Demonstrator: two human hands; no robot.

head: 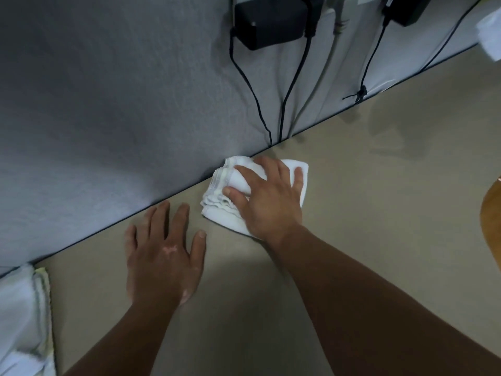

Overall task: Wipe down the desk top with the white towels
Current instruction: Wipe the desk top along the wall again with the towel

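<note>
At the back edge of the tabletop [379, 213], just beside the grey partition [108, 104], lies the folded white towel [215, 194], its long axis running roughly along that edge. The right hand [267, 196] lies on top of it, fingers spread and fairly straight, pressing it down rather than clutching it. The left hand [162, 256] rests flat and open on the bare surface, near the towel's left end but not touching it.

The right hand therefore looks set to do the wiping, with open surface to its right and toward the front edge. Black cables [284, 104] drop down the partition to the back edge just behind the towel and could snag. A pile of white towels [21, 308] sits at the left edge, and a brown object [492, 221] shows at the right.
</note>
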